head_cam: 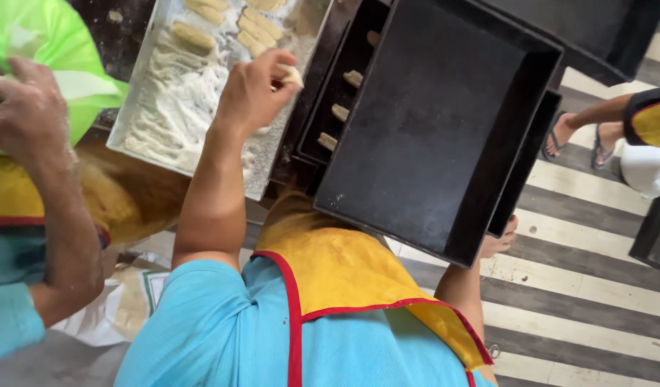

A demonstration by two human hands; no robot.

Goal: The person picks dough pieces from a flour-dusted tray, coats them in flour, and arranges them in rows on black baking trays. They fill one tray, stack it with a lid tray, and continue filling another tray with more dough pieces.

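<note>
My left hand [252,89] pinches a small pale dough piece [292,74] above the right edge of a floured metal tray [140,107] that carries several shaped dough sticks [257,32]. My right hand [500,240] grips the lower right edge of a stack of black baking trays [430,122], fingers underneath and mostly hidden. The top black tray is bare. The tray under it [317,107] shows a row of dough sticks [339,111] along its left side. My blue shirt and yellow apron fill the bottom of the view.
A co-worker's floured hand [25,107] rests on a bright green plastic bag [50,43] at the upper left. Another person's sandalled feet [580,140] stand on the striped floor [580,287] at the right. A white sack [122,301] lies low on the left.
</note>
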